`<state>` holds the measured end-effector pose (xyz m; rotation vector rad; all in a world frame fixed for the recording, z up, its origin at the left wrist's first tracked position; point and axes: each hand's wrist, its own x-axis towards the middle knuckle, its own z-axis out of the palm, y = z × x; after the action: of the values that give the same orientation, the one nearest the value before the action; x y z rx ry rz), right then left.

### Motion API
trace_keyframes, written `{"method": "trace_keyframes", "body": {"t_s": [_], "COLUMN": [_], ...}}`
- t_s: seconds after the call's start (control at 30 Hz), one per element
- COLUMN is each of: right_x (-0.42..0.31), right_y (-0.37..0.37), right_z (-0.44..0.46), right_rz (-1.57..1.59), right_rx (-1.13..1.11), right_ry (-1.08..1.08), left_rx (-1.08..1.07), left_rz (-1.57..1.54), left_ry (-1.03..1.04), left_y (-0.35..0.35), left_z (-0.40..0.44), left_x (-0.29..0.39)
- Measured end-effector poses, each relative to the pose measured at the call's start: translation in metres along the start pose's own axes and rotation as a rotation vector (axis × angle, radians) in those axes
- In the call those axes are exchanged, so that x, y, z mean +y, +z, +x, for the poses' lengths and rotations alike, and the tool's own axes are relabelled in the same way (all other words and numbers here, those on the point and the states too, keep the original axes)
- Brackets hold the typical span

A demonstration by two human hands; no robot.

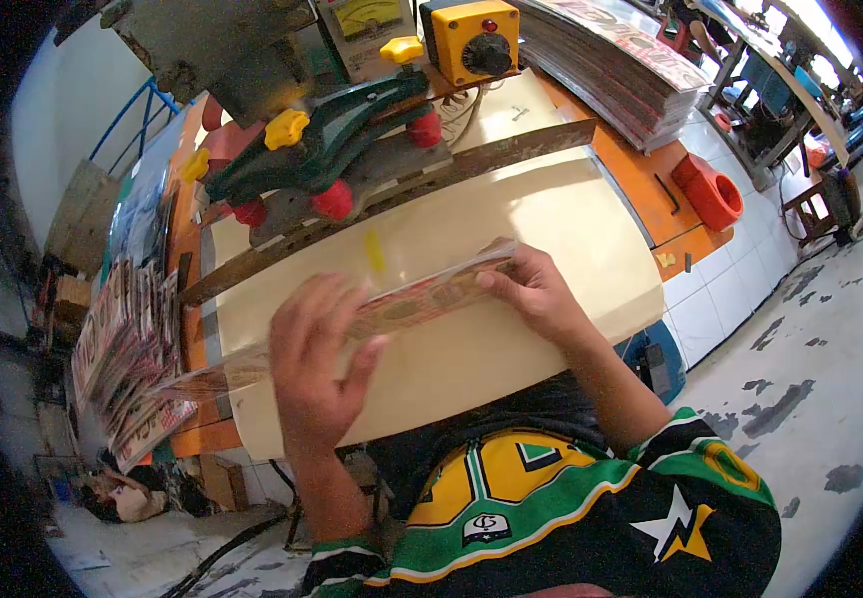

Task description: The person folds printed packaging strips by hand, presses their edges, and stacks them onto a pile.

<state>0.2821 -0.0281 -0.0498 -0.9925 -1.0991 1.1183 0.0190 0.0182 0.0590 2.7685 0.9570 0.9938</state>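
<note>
A long, narrow printed plastic sheet (422, 301), seen nearly edge-on, slants across the cream work surface (451, 374) in front of me. My right hand (541, 294) pinches its right end between thumb and fingers. Over its middle-left part lies my left hand (317, 354), slightly blurred, with the fingers stretched and the thumb spread away from them. The sheet's left end is smeared and passes beyond that hand. Just past the sheet, a yellow mark (374, 251) shows on the surface.
A green clamp frame (337, 135) with yellow knobs and red feet stands behind a long metal bar (392, 214). Beside it is a yellow control box (471, 42). Printed sheets (128, 349) pile up at left; a tall stack (621, 65) and red tape dispenser (708, 192) sit right.
</note>
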Motion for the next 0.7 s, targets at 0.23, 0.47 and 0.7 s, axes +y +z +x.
{"method": "trace_keyframes", "body": {"t_s": [0.23,0.47,0.7], "right_x": [0.002,0.012,0.013], "right_y": [-0.002,0.001,-0.003], "right_z": [-0.001,-0.002,-0.007], "right_rz": [0.056,0.058,-0.075], "right_rx": [-0.053,-0.026,-0.028], "right_ry": [0.031,-0.067,-0.002], "left_rx": [-0.15,-0.315,-0.213], "left_rz": [-0.086,-0.133,-0.183], "left_ry": [0.109,0.144,0.173], "left_y": [0.033,0.055,0.066], "left_z": [0.061,0.085,0.083], "left_x": [0.034,0.045,0.055]}}
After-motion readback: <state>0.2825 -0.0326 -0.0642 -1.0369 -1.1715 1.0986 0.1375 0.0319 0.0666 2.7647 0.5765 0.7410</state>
